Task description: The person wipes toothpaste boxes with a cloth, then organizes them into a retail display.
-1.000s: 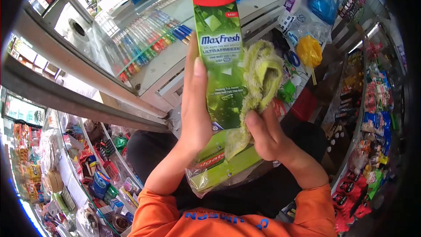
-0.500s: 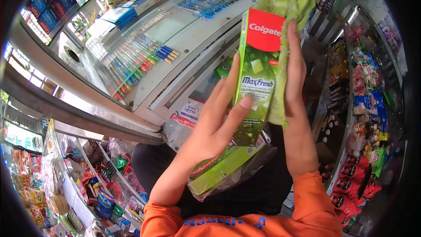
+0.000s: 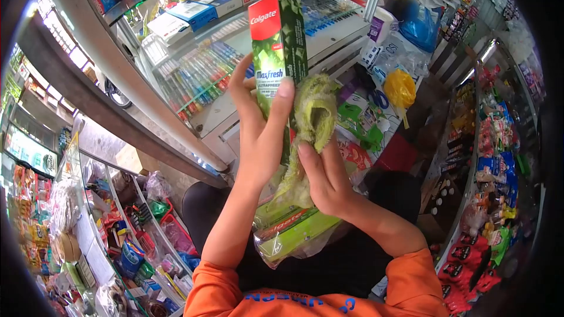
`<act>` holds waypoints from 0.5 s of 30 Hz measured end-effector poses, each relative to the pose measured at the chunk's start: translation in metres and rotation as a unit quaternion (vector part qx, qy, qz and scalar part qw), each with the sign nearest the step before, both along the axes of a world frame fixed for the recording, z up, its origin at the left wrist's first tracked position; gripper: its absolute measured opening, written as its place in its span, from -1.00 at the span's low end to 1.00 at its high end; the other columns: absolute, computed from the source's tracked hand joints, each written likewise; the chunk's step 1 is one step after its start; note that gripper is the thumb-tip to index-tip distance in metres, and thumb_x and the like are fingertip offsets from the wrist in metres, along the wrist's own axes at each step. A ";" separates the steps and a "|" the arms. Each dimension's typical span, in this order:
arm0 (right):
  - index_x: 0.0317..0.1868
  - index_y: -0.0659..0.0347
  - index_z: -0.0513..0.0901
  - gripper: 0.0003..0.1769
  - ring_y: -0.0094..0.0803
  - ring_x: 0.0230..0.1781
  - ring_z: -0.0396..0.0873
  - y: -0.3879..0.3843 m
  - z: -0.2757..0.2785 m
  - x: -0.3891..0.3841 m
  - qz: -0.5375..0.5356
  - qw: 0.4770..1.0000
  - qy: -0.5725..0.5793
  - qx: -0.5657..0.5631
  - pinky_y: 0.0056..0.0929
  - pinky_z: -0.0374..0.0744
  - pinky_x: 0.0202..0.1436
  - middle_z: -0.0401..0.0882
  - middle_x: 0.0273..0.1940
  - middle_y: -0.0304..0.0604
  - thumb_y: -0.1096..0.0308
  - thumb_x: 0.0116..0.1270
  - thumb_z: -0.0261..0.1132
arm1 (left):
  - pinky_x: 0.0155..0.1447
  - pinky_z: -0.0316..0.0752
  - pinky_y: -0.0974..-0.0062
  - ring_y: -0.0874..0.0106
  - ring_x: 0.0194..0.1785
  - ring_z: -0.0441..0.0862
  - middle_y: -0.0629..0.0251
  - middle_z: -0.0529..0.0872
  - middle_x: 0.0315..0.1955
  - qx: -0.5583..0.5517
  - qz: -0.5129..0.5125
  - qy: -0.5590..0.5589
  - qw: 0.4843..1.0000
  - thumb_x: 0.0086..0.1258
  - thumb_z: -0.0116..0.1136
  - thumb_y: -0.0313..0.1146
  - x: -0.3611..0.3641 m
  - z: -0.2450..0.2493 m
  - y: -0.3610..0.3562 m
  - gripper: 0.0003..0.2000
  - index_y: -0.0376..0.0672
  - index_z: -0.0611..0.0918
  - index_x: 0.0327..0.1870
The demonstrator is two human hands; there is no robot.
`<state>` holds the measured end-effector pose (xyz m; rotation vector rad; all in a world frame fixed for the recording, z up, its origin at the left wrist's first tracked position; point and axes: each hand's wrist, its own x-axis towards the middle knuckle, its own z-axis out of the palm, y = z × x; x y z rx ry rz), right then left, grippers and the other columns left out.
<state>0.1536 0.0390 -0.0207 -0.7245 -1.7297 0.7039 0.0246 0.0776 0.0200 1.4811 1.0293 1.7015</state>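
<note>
My left hand (image 3: 261, 138) grips a green and red Colgate MaxFresh toothpaste box (image 3: 271, 53), thumb on its front and fingers behind its left side. The box stands nearly upright, its dark right side turned partly into view. Against the lower part of that side lies a fuzzy yellow-green cloth (image 3: 316, 114), bunched up. My right hand (image 3: 329, 185) pinches the cloth between thumb and fingers. Below both hands, another green Colgate box (image 3: 311, 232) rests on my lap in clear plastic wrapping.
A glass display case (image 3: 282, 91) with rows of pens stands ahead. Scissors (image 3: 379, 98), a yellow plastic bag (image 3: 400, 88) and a white cup (image 3: 382, 26) are to its right. Shelves of packets (image 3: 493, 170) line the right side; more goods (image 3: 135, 252) fill the left.
The held box has moved left and turned, showing its dark side. My right hand has come down from the box's upper right edge, and the cloth is now bunched lower beside it.
</note>
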 end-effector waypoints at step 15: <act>0.47 0.34 0.42 -0.39 -0.43 0.26 0.47 0.036 0.068 0.040 -0.111 0.954 0.267 -0.086 -0.40 0.39 0.40 0.54 0.30 -0.12 0.00 0.71 0.09 | 0.30 0.43 0.32 0.13 0.17 0.57 -0.11 0.58 0.14 0.058 -0.118 0.185 0.974 0.60 0.13 -0.26 0.021 -0.015 -0.017 -0.29 -0.38 0.19 0.65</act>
